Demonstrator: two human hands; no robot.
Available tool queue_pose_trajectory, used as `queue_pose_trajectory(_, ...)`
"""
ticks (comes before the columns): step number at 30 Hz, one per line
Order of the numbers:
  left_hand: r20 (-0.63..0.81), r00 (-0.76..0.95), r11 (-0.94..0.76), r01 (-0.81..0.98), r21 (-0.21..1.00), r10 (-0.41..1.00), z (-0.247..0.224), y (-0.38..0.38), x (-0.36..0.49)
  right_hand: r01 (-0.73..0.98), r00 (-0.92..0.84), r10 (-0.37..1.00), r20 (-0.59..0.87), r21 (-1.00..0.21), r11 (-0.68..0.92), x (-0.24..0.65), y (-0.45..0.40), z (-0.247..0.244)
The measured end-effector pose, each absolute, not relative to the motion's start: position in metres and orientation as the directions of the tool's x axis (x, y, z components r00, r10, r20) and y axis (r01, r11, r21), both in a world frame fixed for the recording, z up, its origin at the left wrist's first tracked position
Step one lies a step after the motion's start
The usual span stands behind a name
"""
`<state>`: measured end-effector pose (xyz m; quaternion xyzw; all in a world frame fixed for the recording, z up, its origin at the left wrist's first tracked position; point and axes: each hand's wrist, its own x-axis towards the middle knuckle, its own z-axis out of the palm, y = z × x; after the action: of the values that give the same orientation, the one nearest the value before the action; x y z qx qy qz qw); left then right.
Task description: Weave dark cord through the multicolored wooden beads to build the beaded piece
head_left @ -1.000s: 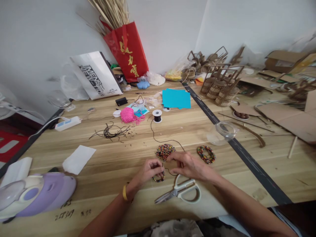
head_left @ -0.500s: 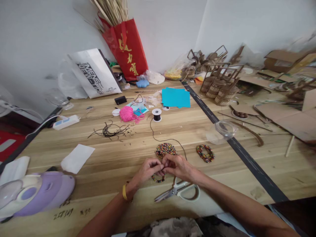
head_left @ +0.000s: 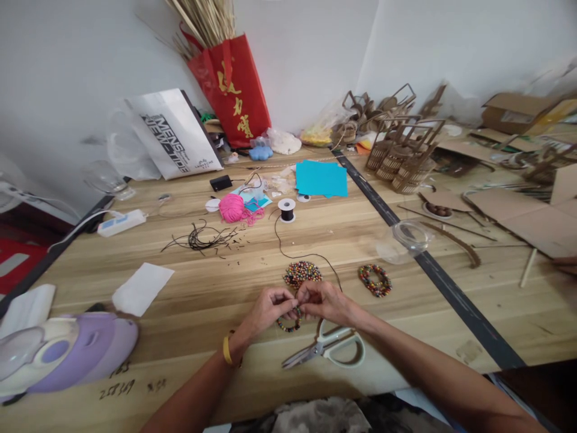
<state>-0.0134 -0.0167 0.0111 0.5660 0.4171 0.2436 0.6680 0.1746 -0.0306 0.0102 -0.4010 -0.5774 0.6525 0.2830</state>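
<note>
My left hand point(head_left: 271, 308) and my right hand point(head_left: 325, 300) meet fingertip to fingertip, both pinched on the cord of a small beaded string point(head_left: 289, 328). Its multicoloured beads hang in a curve below the fingers. Just beyond my hands lies a heap of loose beads point(head_left: 301, 273). A black cord runs from a white-ended spool point(head_left: 286, 210) down towards my right hand. Scissors point(head_left: 325, 349) with pale handles lie partly open below my right hand. To the right rests a coiled beaded bracelet point(head_left: 375, 281).
Pink yarn point(head_left: 231, 207), black cord scraps point(head_left: 201, 237) and blue sheets point(head_left: 321, 178) lie farther back. A clear round container point(head_left: 411, 235) is at the right. At the left are a white paper point(head_left: 142, 289) and a purple-and-white device point(head_left: 81, 349).
My fingers have shifted slightly at the cord, and more of the beaded string shows beneath them. Both hands stay in nearly the same place.
</note>
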Motion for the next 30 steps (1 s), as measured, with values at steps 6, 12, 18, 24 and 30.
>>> queue_pose_trajectory(6,-0.257,0.524,0.218,0.136,0.966,0.812,0.012,-0.019,-0.013,0.129,-0.539,0.794,-0.281,-0.959,-0.252,0.176,-0.029,0.013)
queue_pose_trajectory(12,-0.244,0.507,0.187,0.161,0.969,0.827,0.016,-0.02,-0.011,0.147,-0.55,0.78,-0.298,-0.954,-0.261,0.176,-0.028,0.012)
queue_pose_trajectory(18,-0.184,0.494,0.095,0.201,0.975,0.85,0.013,-0.023,-0.011,0.135,-0.535,0.795,-0.288,-0.957,-0.256,0.174,-0.028,0.009)
queue_pose_trajectory(24,-0.18,0.511,0.098,0.183,0.978,0.84,0.007,-0.022,-0.013,0.135,-0.53,0.793,-0.3,-0.953,-0.27,0.173,-0.029,0.005)
queue_pose_trajectory(30,-0.243,0.531,0.206,0.13,0.97,0.811,0.004,-0.021,-0.014,0.129,-0.537,0.791,-0.295,-0.955,-0.268,0.173,-0.03,0.008)
